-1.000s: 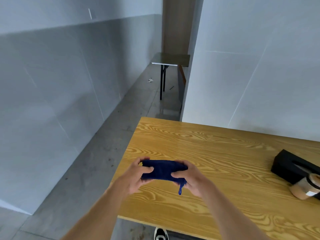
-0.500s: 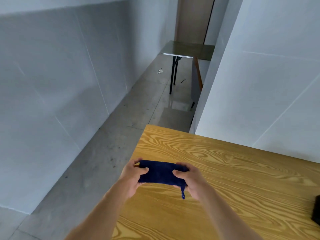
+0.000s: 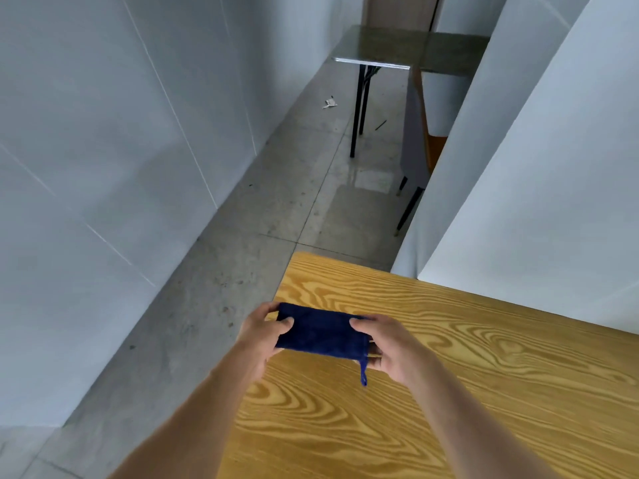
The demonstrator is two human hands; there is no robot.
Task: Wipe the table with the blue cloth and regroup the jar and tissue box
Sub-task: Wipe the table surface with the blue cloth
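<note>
- blue cloth (image 3: 320,335), folded to a flat pad, sits between my two hands just above the near-left corner of the wooden table (image 3: 484,392), its short edges pinched at either side.
- my left hand (image 3: 261,335) is clamped on the cloth's left edge, thumb on top and fingers curled underneath; my right hand (image 3: 383,347) is clamped on its right edge the same way.
- a small loop (image 3: 363,373) hangs off the cloth's lower right corner, toward me; i'd tuck it under so it doesn't drag or snag.
- i can't tell whether the cloth touches the wood yet; it looks just clear of it.
- to wipe well, i judge i should lay the pad flat on the table at this left corner, press with one open palm, and work in overlapping strokes along the grain toward the right.
- keeping the folds stacked matters; if i let go of one side too soon, the pad may open and bunch.
- jar and tissue box are out of view from here, so regrouping them waits.
- beyond the table's far-left corner lies bare concrete floor (image 3: 242,254), and farther off a small dark side table (image 3: 377,46).
</note>
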